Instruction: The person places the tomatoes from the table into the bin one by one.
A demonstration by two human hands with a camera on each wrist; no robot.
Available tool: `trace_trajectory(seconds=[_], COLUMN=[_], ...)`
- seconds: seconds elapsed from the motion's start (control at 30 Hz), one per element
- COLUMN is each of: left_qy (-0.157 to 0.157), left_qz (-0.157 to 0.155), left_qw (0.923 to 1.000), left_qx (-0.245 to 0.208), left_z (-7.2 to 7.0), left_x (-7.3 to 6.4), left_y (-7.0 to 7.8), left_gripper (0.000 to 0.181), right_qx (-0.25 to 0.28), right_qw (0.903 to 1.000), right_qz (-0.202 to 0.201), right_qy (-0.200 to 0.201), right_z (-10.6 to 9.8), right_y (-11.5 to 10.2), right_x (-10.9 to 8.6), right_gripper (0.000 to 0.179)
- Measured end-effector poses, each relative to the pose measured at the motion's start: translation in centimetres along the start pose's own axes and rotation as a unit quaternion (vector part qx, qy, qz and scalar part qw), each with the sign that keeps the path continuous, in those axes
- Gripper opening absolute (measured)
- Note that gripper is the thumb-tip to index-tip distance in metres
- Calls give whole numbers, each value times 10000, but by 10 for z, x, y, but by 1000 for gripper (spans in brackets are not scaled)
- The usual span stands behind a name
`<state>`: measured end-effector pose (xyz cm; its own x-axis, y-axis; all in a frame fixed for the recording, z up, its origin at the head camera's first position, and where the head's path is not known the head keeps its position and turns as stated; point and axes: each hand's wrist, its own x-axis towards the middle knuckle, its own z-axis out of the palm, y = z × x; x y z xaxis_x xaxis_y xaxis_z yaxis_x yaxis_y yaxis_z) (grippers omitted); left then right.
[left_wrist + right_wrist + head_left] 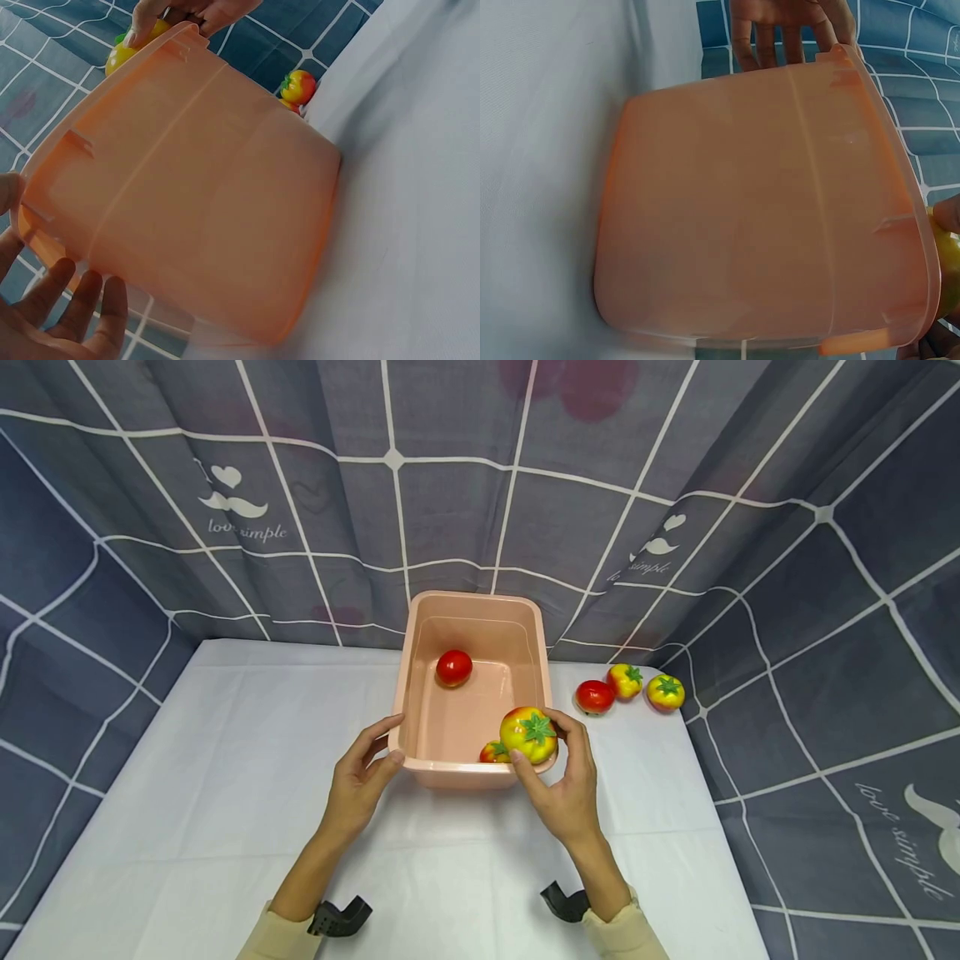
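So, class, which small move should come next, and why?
Probably lower the held yellow fruit into the bin and let go: the right hand has it at the bin's near right corner, and a red fruit lies inside.

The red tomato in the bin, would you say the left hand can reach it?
Probably yes: the left hand touches the bin, whose top is open, and nothing covers the red tomato.

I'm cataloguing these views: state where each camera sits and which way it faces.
Head: on the head, facing forward and down into the pink bin; left grip, right grip and forearms show.
Left wrist: on that wrist, facing the bin's outside; both grips partly show.
Right wrist: likewise from that wrist; both grips partly show.
Both wrist views share the bin and yellow fruit.
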<state>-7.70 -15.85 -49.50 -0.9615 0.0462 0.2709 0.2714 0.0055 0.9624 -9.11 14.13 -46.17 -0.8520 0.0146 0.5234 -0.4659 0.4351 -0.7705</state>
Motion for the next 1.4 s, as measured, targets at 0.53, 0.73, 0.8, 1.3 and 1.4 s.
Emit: trace_trajectory(seconds=[0.53, 0.73, 0.8, 1.3, 1.4], left_qy=[7, 68, 73, 20, 20], left_qz=[39, -70, -85, -45, -77], left_qw=[10000, 9999, 9999, 9999, 9999], left_qx=[-7, 28, -13, -125, -130], left_z=[1, 2, 2, 1, 1], left_x=[1, 1, 1, 0, -1], left_y=[-1, 0, 0, -1, -1], left_gripper=[54, 53, 53, 53, 54], right_qx=[-93, -115, -110, 607, 574], right_qw=[9997, 9999, 9999, 9968, 9963], right_qz=[-219, -3, 38, -316, -376], right_qy=[61, 55, 46, 412, 509], right_z=[0, 0, 0, -4, -7], right_y=[6, 5, 5, 14, 19], right_x=[-2, -3, -3, 0, 3], right_gripper=[64, 62, 62, 50, 48])
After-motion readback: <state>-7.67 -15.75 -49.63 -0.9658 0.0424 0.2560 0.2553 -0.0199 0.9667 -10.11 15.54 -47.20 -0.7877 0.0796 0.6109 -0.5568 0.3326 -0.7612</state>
